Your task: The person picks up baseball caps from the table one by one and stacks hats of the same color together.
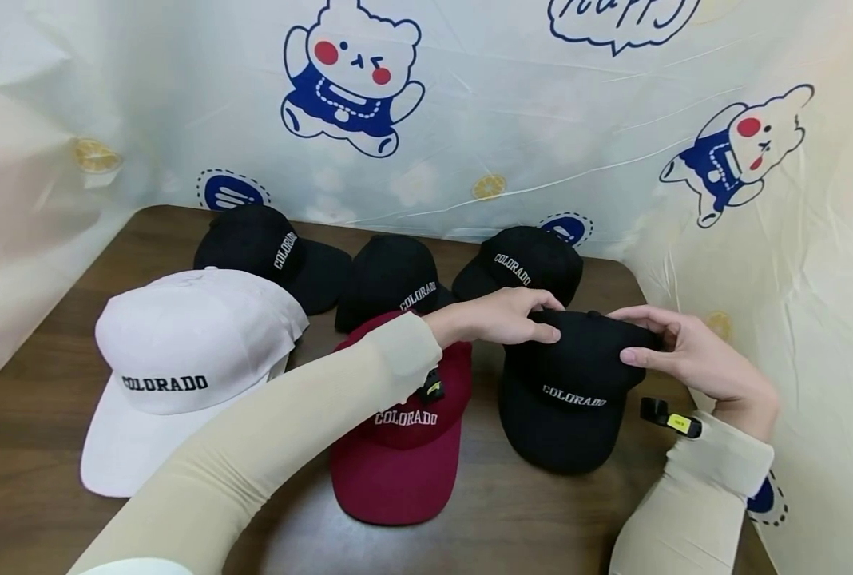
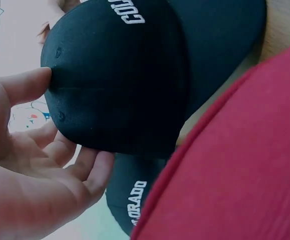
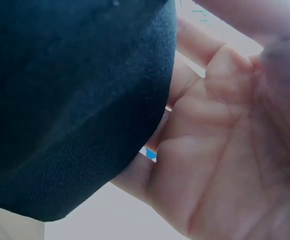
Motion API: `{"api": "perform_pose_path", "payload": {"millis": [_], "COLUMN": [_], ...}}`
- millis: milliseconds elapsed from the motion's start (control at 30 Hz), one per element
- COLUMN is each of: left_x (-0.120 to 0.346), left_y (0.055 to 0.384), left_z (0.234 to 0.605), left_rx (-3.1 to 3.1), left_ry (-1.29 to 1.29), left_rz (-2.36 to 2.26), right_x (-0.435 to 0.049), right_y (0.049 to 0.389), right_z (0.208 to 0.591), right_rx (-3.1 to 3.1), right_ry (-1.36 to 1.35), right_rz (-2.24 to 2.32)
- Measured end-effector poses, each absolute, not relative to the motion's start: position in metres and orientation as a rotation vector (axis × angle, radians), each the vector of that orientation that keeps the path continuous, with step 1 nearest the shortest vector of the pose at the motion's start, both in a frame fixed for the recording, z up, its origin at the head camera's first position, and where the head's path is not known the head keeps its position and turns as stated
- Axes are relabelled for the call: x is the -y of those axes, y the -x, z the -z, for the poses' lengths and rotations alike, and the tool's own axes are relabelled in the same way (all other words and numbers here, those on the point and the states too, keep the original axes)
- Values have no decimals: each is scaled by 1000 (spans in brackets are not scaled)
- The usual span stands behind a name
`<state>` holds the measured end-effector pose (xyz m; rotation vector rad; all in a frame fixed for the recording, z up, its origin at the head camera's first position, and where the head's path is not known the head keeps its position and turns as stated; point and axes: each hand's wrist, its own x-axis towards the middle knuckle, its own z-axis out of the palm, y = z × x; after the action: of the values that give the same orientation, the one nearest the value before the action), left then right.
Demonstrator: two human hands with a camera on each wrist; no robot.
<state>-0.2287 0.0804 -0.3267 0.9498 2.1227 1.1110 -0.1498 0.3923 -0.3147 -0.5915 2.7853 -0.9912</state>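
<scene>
At the front right of the table is a black baseball cap (image 1: 573,359) with white COLORADO lettering, its brim toward me. My left hand (image 1: 501,314) grips its crown on the left side; in the left wrist view the thumb (image 2: 32,86) lies on the crown and the fingers curl along its edge. On the opposite side my right hand (image 1: 710,357) holds the crown, thumb in front and fingers behind. Up close in the right wrist view, the black cap (image 3: 79,100) hides the fingertips. A dark red cap (image 1: 398,479) lies under my left forearm.
A white cap (image 1: 175,343) stands at the left. Along the back are three more black caps, at left (image 1: 247,243), middle (image 1: 390,275) and right (image 1: 534,251). Patterned white sheeting (image 1: 470,112) encloses the brown wooden table (image 1: 31,415) at the back and sides.
</scene>
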Motion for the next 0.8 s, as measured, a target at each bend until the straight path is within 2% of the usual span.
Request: {"api": "perform_pose_path", "payload": {"millis": [433, 800], "left_x": [-87, -92], "left_y": [227, 225], "left_z": [335, 344], "left_rx": [-1905, -1904], "left_ry": [-754, -618], "left_rz": [-1248, -1218], "right_x": [-398, -400], "right_y": [160, 181], "right_z": [325, 349], "right_rx": [-2639, -2422], "right_ry": [577, 526], "right_rz": [1147, 1274]}}
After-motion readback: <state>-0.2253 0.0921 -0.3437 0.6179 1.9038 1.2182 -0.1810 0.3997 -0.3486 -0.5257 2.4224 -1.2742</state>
